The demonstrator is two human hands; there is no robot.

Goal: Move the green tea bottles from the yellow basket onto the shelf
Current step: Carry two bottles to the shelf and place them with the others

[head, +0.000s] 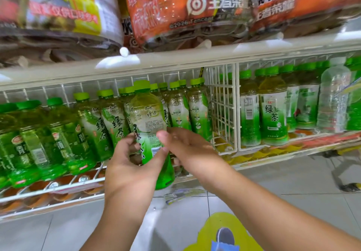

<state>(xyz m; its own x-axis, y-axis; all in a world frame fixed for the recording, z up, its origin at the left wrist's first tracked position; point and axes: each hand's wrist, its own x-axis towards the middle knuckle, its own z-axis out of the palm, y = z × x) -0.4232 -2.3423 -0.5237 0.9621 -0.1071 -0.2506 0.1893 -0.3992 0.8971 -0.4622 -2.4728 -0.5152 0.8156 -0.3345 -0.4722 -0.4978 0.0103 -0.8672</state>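
Observation:
A green tea bottle (148,118) with a green cap stands upright in front of the white wire shelf (175,180), held between both hands. My left hand (129,164) grips its lower body from the left, thumb across the label. My right hand (187,149) grips it from the right, thumb on the label's front. Behind it, several matching green tea bottles (179,108) stand in rows on the shelf. A yellow shape (211,231) at the bottom edge may be the basket; only a piece of it shows.
Darker green drink bottles (39,139) fill the shelf's left part. A white wire divider (222,106) separates another section of green tea bottles (273,112) and a clear water bottle (334,98). Shrink-wrapped orange drink packs (185,8) sit on the upper shelf. Grey tiled floor (78,231) lies below.

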